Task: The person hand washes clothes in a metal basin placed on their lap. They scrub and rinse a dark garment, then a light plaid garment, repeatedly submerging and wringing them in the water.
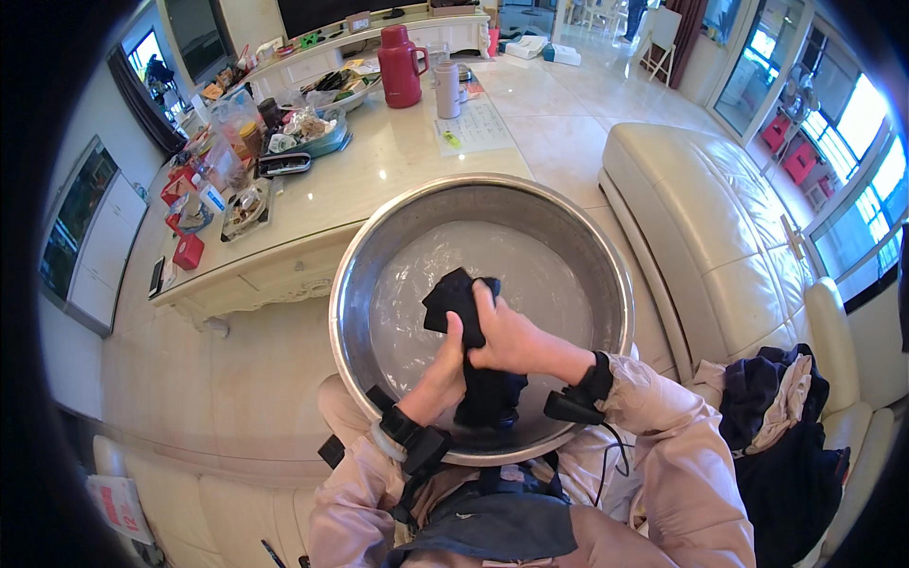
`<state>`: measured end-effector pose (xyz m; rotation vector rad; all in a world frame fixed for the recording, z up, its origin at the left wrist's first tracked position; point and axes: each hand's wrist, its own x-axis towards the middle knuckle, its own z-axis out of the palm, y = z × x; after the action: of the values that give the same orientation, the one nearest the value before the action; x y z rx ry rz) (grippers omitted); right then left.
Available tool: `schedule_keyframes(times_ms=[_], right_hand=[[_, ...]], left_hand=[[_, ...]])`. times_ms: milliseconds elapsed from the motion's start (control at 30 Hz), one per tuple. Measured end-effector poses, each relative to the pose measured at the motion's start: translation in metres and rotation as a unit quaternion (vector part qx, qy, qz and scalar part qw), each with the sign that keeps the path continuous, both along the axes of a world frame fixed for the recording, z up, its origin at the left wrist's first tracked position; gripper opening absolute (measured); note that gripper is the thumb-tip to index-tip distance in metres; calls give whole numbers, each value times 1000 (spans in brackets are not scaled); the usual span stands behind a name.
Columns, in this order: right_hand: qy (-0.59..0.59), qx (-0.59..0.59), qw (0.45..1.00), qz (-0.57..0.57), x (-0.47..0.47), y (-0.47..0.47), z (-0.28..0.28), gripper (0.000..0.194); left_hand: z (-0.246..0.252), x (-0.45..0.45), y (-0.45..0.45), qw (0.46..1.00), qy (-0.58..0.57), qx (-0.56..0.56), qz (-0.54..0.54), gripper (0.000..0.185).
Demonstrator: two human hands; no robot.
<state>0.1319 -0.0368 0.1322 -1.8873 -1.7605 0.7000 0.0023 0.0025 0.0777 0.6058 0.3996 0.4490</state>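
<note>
A large stainless steel basin (342, 291) stands before me, partly over my lap, holding cloudy greyish water (529, 263). Above that water my left hand (444, 362) and my right hand (508, 334) both grip a dark cloth (454, 302), possibly a garment. One end of it spreads out past my fingers. Its other part (490, 397) hangs down toward the near side of the basin, beneath my wrists. Both thumbs press on the fabric, and my palms hide its middle. Black devices with straps sit on both wrists.
Beyond the basin is a cream coffee table (355, 181) with a red thermos jug (403, 67), a pale bottle (447, 89), a written sheet (479, 129) and a plastic bowl of items (309, 131). A cream leather ottoman (682, 241) stands right. Dark clothes (788, 461) lie on the sofa.
</note>
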Motion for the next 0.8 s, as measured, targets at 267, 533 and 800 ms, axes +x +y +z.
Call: schedule_keyframes(times_ms=[267,533,800], right_hand=[[365,-64,924,94,68,-12,0,79],[657,-172,724,-122,58,-22,-135,60],[747,-49,663,18,58,23,-66,38]], left_hand=[[19,-1,-4,987,62,-146,29,37],[28,5,-5,955,-118,-253,-99,49],[-8,9,-27,941,-109,-293,-128,49]])
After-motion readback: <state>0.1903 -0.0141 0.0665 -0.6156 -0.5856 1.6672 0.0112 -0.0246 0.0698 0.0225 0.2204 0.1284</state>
